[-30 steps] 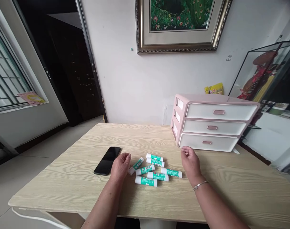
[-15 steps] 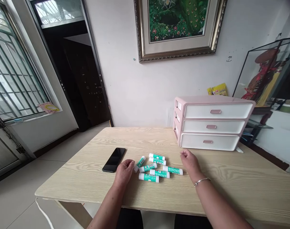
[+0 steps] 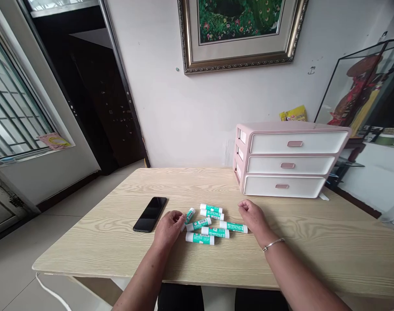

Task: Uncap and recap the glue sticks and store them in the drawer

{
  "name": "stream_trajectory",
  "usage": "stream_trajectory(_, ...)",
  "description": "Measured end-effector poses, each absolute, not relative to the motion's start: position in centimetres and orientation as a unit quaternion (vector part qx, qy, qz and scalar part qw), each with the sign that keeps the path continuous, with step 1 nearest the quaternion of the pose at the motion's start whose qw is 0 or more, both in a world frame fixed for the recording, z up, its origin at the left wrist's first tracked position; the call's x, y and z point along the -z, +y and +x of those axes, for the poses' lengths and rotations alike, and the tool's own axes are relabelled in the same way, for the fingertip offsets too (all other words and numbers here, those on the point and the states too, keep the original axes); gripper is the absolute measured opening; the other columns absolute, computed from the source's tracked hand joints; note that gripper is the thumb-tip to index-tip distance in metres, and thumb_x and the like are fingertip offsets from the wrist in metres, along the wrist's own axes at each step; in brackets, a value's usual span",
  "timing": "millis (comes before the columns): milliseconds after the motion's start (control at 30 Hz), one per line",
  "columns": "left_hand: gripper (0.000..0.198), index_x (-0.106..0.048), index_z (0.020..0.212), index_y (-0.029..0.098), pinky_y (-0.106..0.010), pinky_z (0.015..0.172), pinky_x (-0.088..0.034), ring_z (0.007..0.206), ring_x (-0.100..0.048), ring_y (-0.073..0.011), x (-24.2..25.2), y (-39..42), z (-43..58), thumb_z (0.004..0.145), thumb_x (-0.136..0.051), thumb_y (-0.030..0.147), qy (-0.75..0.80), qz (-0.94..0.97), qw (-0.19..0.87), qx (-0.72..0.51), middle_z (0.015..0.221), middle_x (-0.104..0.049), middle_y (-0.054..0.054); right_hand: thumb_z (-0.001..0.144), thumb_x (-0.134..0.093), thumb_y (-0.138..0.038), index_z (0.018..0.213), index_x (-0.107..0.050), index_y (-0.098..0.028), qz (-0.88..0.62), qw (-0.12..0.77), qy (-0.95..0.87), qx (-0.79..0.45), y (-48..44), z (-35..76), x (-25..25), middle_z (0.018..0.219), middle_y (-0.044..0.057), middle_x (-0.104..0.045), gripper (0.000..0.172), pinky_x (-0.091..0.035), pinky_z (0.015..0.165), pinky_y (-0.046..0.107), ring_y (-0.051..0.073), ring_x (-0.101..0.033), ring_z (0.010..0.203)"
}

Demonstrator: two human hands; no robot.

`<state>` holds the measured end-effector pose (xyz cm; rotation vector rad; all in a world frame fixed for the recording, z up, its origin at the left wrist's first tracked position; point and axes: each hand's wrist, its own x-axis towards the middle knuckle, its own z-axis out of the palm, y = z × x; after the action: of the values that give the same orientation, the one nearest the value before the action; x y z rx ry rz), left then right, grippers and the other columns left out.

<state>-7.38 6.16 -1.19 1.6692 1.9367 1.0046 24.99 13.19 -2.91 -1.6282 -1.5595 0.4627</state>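
Several white glue sticks with green labels lie in a loose cluster on the wooden table top. My left hand rests at the cluster's left side, its curled fingertips beside or touching a tilted glue stick, holding nothing. My right hand sits loosely curled at the right side, just past the end of another glue stick, and it holds nothing. A black smartphone lies face up to the left of my left hand.
A pink-and-white three-drawer plastic organizer stands at the back right of the table, against the wall. The light wood table ends at a front edge near my arms, and its left edge drops to a tiled floor.
Both hands have drawn slightly closer to the glue sticks, and their fingers curl more. The camera view has shifted a little. The glue sticks lie much as before.
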Motion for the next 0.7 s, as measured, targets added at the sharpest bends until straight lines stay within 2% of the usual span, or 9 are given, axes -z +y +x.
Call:
stream_trajectory(133,0.050,-0.073,0.099,0.019,-0.027,0.062,-0.040,0.080,-0.069,-0.0232,0.8,7.1,-6.8,0.081,-0.058,0.063,0.714,0.604,0.171,-0.311,0.097,-0.076,-0.010,0.080,-0.051,-0.026,0.084,-0.065,-0.024,-0.635,0.420,-0.622,-0.180,12.8,24.4,2.7,0.080,0.001,-0.072,0.015,-0.041,0.063,0.026,0.017,-0.065,0.072)
stream_trajectory(267,0.037,-0.072,0.090,0.020,-0.027,0.064,-0.038,0.083,-0.068,-0.0249,0.3,8.0,-6.0,0.077,-0.064,0.054,0.723,0.619,0.143,-0.270,0.103,-0.074,-0.013,0.080,-0.050,-0.027,0.081,-0.064,-0.024,-0.624,0.427,-0.628,-0.185,12.3,23.7,2.4,0.070,-0.001,-0.069,0.015,-0.040,0.060,0.026,0.017,-0.061,0.063)
stream_trajectory(433,0.024,-0.067,0.075,0.019,-0.029,0.065,-0.038,0.080,-0.067,-0.0269,-0.5,8.5,-5.7,0.078,-0.064,0.043,0.709,0.642,0.130,-0.261,0.088,-0.073,-0.014,0.077,-0.048,-0.029,0.078,-0.062,-0.024,-0.598,0.475,-0.613,-0.202,12.0,22.9,1.2,0.070,0.001,-0.069,0.015,-0.043,0.063,0.028,0.018,-0.061,0.064)
stream_trajectory(533,0.026,-0.066,0.082,0.018,-0.030,0.067,-0.040,0.081,-0.067,-0.0263,-1.2,8.8,-5.8,0.084,-0.058,0.043,0.678,0.661,0.135,-0.292,0.088,-0.073,-0.013,0.076,-0.048,-0.033,0.079,-0.062,-0.024,-0.560,0.518,-0.607,-0.220,11.8,22.1,-0.5,0.071,0.002,-0.069,0.016,-0.046,0.063,0.028,0.019,-0.061,0.065)
stream_trajectory(700,0.032,-0.061,0.105,0.021,-0.028,0.073,-0.047,0.083,-0.068,-0.0202,-2.7,9.5,-4.8,0.093,-0.048,0.048,0.587,0.708,0.164,-0.357,0.096,-0.073,-0.008,0.078,-0.054,-0.039,0.082,-0.062,-0.023,-0.481,0.579,-0.612,-0.243,12.0,19.5,-3.0,0.077,0.003,-0.069,0.018,-0.049,0.067,0.031,0.020,-0.062,0.069)
